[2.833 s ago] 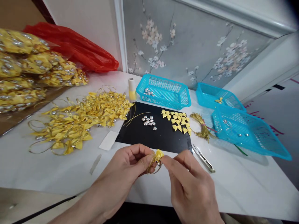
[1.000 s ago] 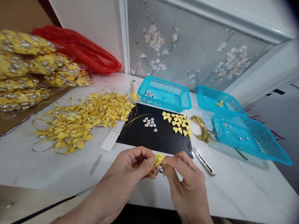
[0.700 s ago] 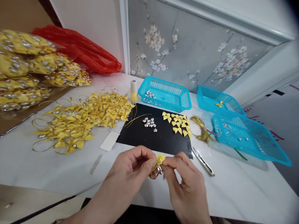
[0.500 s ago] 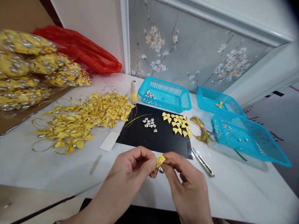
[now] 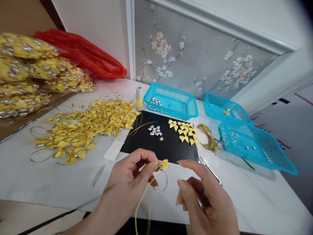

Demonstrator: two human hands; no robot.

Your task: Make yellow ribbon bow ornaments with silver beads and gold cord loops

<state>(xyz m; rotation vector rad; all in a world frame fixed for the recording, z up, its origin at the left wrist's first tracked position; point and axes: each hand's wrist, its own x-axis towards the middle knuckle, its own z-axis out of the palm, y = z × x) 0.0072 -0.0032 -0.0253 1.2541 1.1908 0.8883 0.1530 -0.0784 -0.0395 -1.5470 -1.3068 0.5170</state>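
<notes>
Between the thumb and fingers of my left hand (image 5: 133, 176) a yellow ribbon bow (image 5: 164, 163) is pinched. A looped gold cord (image 5: 167, 182) hangs from it, and yellow ribbon tails trail down below. My right hand (image 5: 202, 195) is apart from the bow, thumb and forefinger spread with nothing between them. Beyond the hands lies a black mat (image 5: 144, 148) bearing silver beads (image 5: 156, 130) and rows of small yellow bows (image 5: 186, 131). A bundle of gold cords (image 5: 207, 138) rests just right of the mat.
Left of the mat is a heap of finished yellow bows (image 5: 97, 120). Bagged bows (image 5: 29, 68) and a red plastic bag (image 5: 85, 54) stand behind. Blue baskets (image 5: 171, 111) line the back and right. Thread snips (image 5: 210, 169) and a white card (image 5: 113, 150) lie nearby.
My right hand has let go of the bow and moved right, its fingers parting. The bow stays in my left hand, its gold loop and ribbon tails now hanging in view.
</notes>
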